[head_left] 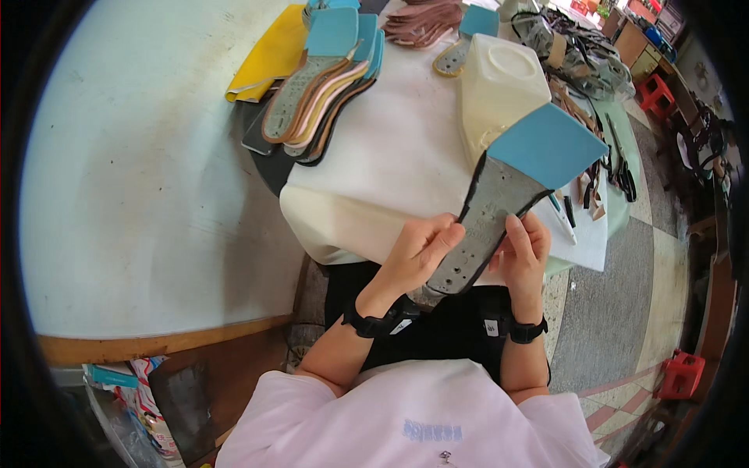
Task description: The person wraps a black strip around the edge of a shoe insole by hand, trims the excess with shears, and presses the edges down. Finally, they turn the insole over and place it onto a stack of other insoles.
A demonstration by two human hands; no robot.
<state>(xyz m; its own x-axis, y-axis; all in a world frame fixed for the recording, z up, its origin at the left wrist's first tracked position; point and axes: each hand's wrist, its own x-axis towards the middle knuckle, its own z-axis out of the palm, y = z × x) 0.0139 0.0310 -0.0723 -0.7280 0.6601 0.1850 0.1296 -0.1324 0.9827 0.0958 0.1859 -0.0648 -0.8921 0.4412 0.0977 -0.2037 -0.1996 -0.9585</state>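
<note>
Held up over my lap is a grey shoe insole [493,204] with black edging, small holes and a wide blue sheet [548,146] at its far end. My left hand [421,248] pinches its left edge between thumb and fingers. On the opposite edge, my right hand [524,248] grips it with thumb and bent fingers. Both hands are closed. A stack of similar insoles [316,93], edged in brown, pink, yellow and black with blue ends, lies at the far left of the white table cover [374,168]. Another insole [452,58] with yellow edging lies behind a whitish plastic container [503,82].
Brownish-pink pieces [421,22] are piled at the back. Scissors [624,175], pens [563,218] and strips of material lie along the right side. A yellow sheet [265,54] sits beside the stack. Red stools [681,374] stand on the floor to the right.
</note>
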